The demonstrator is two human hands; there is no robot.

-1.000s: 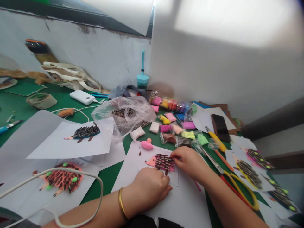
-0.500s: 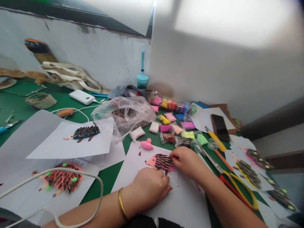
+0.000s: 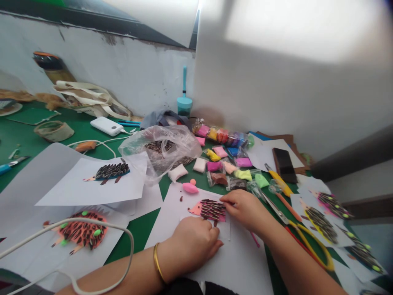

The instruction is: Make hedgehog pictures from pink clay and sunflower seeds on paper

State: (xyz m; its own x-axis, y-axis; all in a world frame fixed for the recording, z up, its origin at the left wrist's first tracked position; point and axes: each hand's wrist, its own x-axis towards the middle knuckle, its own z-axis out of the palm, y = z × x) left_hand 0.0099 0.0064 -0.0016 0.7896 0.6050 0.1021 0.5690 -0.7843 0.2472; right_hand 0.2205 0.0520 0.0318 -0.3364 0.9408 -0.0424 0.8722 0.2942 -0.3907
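Note:
In front of me a clay hedgehog (image 3: 211, 210) lies on white paper (image 3: 239, 262). Its face is peach, its body pink, and its back is covered with sunflower seeds. My left hand (image 3: 196, 239) rests on the paper just below it, fingers curled under; what they may hold is hidden. At the hedgehog's upper right edge, my right hand (image 3: 242, 208) has thumb and forefinger pinched together. Anything between those fingertips is too small to make out. A lump of pink clay (image 3: 190, 188) sits at the paper's top edge, near a small brown bit (image 3: 181, 199).
Bags of coloured clay (image 3: 217, 179) and a plastic bag of sunflower seeds (image 3: 162, 147) lie beyond the paper. Scissors (image 3: 313, 246) and a yellow cutter (image 3: 281, 182) are at right. Finished hedgehogs (image 3: 112, 171) lie on both sides. A white cable (image 3: 131, 246) loops over my left forearm.
My right hand has shifted slightly right, its fingertips drawing back a little from the hedgehog's seeds. The left hand stays in place.

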